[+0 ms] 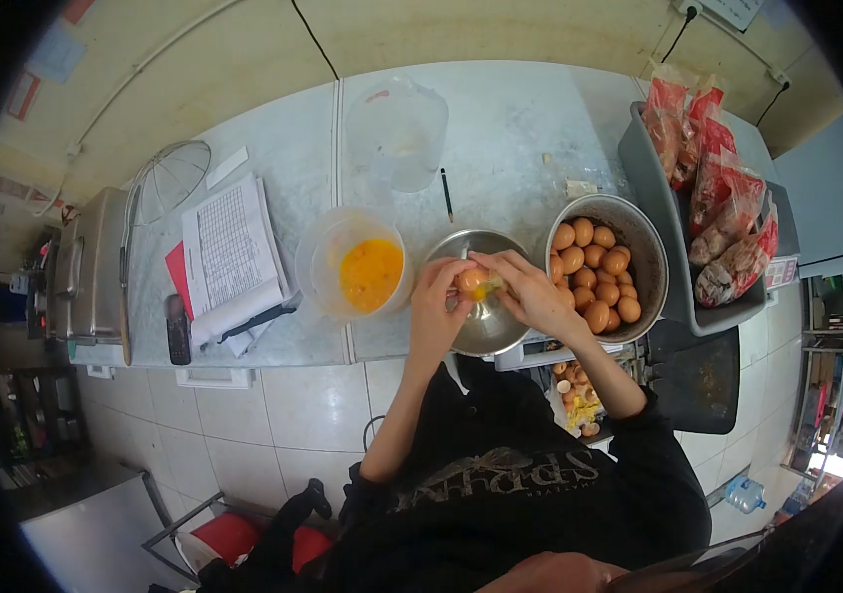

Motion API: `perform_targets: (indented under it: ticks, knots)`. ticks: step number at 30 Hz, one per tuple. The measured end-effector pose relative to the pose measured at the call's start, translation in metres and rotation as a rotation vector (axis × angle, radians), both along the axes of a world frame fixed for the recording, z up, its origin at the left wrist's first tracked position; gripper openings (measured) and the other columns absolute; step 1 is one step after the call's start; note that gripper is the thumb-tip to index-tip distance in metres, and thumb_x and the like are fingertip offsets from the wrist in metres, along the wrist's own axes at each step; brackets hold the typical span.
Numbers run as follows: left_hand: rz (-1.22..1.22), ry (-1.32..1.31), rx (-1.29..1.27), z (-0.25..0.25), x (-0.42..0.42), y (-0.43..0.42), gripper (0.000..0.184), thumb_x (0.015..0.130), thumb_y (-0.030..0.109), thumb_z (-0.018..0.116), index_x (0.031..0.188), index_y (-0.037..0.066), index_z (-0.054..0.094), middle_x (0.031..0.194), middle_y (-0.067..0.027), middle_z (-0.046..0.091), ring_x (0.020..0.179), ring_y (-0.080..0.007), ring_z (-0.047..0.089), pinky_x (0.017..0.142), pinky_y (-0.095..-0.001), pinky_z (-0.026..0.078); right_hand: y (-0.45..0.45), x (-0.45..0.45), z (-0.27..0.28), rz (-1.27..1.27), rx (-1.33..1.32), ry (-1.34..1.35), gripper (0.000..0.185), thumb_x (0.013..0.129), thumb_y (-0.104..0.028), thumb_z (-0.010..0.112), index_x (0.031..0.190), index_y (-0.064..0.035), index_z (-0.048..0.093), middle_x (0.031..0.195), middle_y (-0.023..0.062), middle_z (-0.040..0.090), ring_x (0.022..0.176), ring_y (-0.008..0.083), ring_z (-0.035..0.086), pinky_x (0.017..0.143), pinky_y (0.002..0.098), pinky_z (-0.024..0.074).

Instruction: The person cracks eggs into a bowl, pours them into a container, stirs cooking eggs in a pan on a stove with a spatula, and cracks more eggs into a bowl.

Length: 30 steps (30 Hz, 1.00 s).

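Note:
Over the steel bowl (486, 333), my left hand (438, 293) and my right hand (532, 294) hold a cracked egg (468, 281) between their fingers. Yellow yolk and clear white show at the opening, on the side toward my right hand. Just left of the bowl, a clear plastic container (317, 265) holds orange-yellow beaten or loose yolks (370, 274). To the right, a large metal pot (651, 259) holds several whole brown eggs (600, 265).
An empty clear container (399, 133) and a dark pencil (446, 195) lie behind. Papers (234, 247), a phone (178, 331) and a wire whisk (172, 176) are at left. A grey bin (640, 158) with bagged meat (723, 203) stands right. Below the table edge are eggshells (576, 391).

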<state>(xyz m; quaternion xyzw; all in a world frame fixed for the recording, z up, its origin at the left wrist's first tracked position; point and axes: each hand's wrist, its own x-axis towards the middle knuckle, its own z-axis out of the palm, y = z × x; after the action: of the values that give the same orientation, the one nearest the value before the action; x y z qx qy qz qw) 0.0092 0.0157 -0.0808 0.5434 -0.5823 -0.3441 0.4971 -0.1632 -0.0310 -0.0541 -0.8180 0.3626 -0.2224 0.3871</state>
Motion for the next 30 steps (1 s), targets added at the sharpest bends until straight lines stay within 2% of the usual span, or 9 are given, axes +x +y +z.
perform_targets:
  ticks: [7, 9, 13, 17, 19, 20, 24, 27, 30]
  knots:
    - [-0.158, -0.062, -0.198, 0.045, -0.011, 0.016, 0.052, 0.065, -0.013, 0.048, 0.111, 0.008, 0.06, 0.112, -0.0135, 0.052, 0.104, -0.0279, 0.053, 0.09, -0.0356, 0.043, 0.014, -0.001, -0.009, -0.14, -0.122, -0.404, 0.052, 0.066, 0.002, 0.073, 0.115, -0.0045, 0.056, 0.11, 0.0115, 0.057, 0.099, 0.024, 0.059, 0.085, 0.0305, 0.048]
    - [-0.193, -0.141, -0.272, 0.069, -0.014, 0.023, 0.05, 0.067, -0.011, 0.049, 0.113, 0.007, 0.058, 0.114, -0.0141, 0.051, 0.105, -0.0287, 0.052, 0.092, -0.0364, 0.042, 0.034, -0.014, -0.006, -0.187, 0.262, -0.846, 0.047, 0.065, 0.002, 0.077, 0.109, -0.0026, 0.059, 0.111, 0.01, 0.057, 0.102, 0.019, 0.057, 0.086, 0.0302, 0.0473]
    - [-0.16, -0.204, -0.417, 0.079, -0.012, 0.031, 0.044, 0.074, -0.004, 0.052, 0.117, 0.002, 0.054, 0.118, -0.0153, 0.05, 0.11, -0.0298, 0.05, 0.098, -0.0389, 0.037, 0.105, -0.111, 0.016, -0.485, 0.348, -0.864, 0.056, 0.06, -0.003, 0.083, 0.109, -0.0022, 0.056, 0.106, 0.0134, 0.057, 0.098, 0.024, 0.059, 0.087, 0.0385, 0.051]
    - [-0.082, -0.106, -0.315, 0.059, -0.001, 0.031, 0.04, 0.078, -0.004, 0.05, 0.118, 0.0, 0.052, 0.12, -0.0154, 0.049, 0.112, -0.0279, 0.049, 0.1, -0.039, 0.036, 0.176, -0.21, -0.026, -0.789, 0.246, -0.617, 0.057, 0.062, -0.004, 0.081, 0.112, -0.0039, 0.056, 0.106, 0.0114, 0.057, 0.098, 0.0224, 0.059, 0.084, 0.0367, 0.0511]
    - [0.078, 0.086, -0.329, 0.052, 0.0, 0.028, 0.036, 0.08, -0.004, 0.048, 0.116, -0.002, 0.053, 0.121, -0.0156, 0.048, 0.113, -0.0261, 0.049, 0.101, -0.0387, 0.036, 0.19, -0.223, -0.047, -1.02, 0.408, -0.199, 0.062, 0.063, -0.005, 0.08, 0.12, -0.0044, 0.054, 0.104, 0.0109, 0.059, 0.094, 0.0202, 0.06, 0.082, 0.0323, 0.0499]
    - [0.08, 0.079, -0.327, 0.054, 0.0, 0.028, 0.036, 0.08, -0.004, 0.048, 0.116, -0.002, 0.053, 0.121, -0.0156, 0.048, 0.113, -0.0261, 0.049, 0.101, -0.0387, 0.036, 0.192, -0.226, -0.052, -0.934, 0.19, 0.283, 0.056, 0.067, -0.006, 0.076, 0.119, -0.0059, 0.056, 0.1, 0.0105, 0.061, 0.086, 0.0199, 0.061, 0.076, 0.0294, 0.0489]
    - [0.199, 0.15, -0.374, 0.061, 0.006, 0.035, 0.029, 0.083, -0.003, 0.046, 0.112, -0.002, 0.054, 0.117, -0.0149, 0.05, 0.112, -0.0249, 0.05, 0.101, -0.0372, 0.036, 0.139, -0.175, -0.017, -1.105, 0.011, 0.215, 0.039, 0.07, -0.008, 0.073, 0.108, -0.0075, 0.065, 0.096, 0.0089, 0.062, 0.076, 0.0227, 0.058, 0.07, 0.0321, 0.048]
    - [0.268, 0.18, -0.374, 0.063, 0.0, 0.041, 0.025, 0.085, -0.001, 0.047, 0.109, -0.001, 0.055, 0.111, -0.0135, 0.053, 0.107, -0.0238, 0.052, 0.096, -0.0352, 0.039, 0.079, -0.129, -0.002, -0.921, -0.185, 0.147, 0.046, 0.069, -0.011, 0.076, 0.113, -0.0074, 0.062, 0.086, 0.0086, 0.064, 0.071, 0.0136, 0.057, 0.065, 0.0234, 0.0472]
    - [0.334, 0.173, -0.392, 0.065, 0.0, 0.05, 0.019, 0.086, -0.001, 0.048, 0.103, 0.0, 0.055, 0.104, -0.0119, 0.055, 0.1, -0.021, 0.053, 0.089, -0.0317, 0.042, 0.047, -0.116, -0.016, -0.663, -0.125, 0.623, 0.041, 0.068, -0.024, 0.075, 0.103, -0.0072, 0.062, 0.082, 0.0098, 0.061, 0.074, 0.0239, 0.059, 0.067, 0.0311, 0.0467]
